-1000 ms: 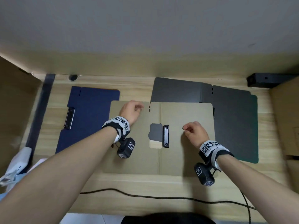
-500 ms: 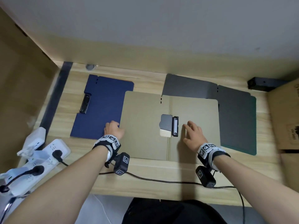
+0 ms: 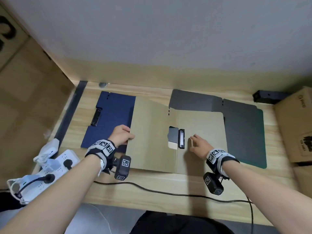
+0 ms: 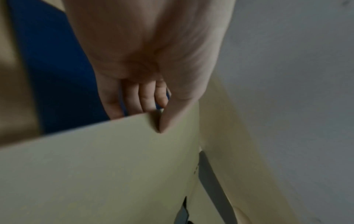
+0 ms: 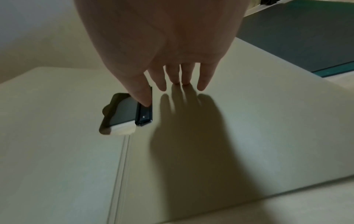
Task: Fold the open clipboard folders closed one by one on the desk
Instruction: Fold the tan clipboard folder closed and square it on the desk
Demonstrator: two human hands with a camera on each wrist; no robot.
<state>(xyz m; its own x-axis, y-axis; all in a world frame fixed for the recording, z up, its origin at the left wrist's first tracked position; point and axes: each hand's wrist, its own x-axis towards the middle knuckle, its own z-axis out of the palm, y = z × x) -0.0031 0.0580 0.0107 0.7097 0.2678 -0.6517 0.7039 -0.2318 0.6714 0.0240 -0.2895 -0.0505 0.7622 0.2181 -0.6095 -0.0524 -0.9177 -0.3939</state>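
Note:
A tan clipboard folder [image 3: 200, 132] lies open across the middle of the desk, its black clip [image 3: 181, 139] near the spine. My left hand [image 3: 122, 135] pinches the outer edge of its left flap [image 3: 150, 132], thumb on top and fingers [image 4: 145, 98] underneath, and that flap is raised off the desk. My right hand [image 3: 200, 146] presses the right panel [image 5: 249, 121] just right of the clip [image 5: 143, 115] with straight fingers [image 5: 203, 81]. A dark blue folder [image 3: 109, 119] lies closed at the left. A grey-green folder [image 3: 243, 129] lies open behind and right.
A white power strip [image 3: 50, 168] with plugs sits off the desk's left front corner. A black cable [image 3: 168, 193] runs along the desk's front edge. Cardboard boxes [image 3: 297, 125] stand at the right, and a black block [image 3: 268, 97] sits at the back right corner.
My left hand moved from the tan folder's top to its left edge, took hold of it and lifted the flap. My right hand's fingers straightened on the right panel.

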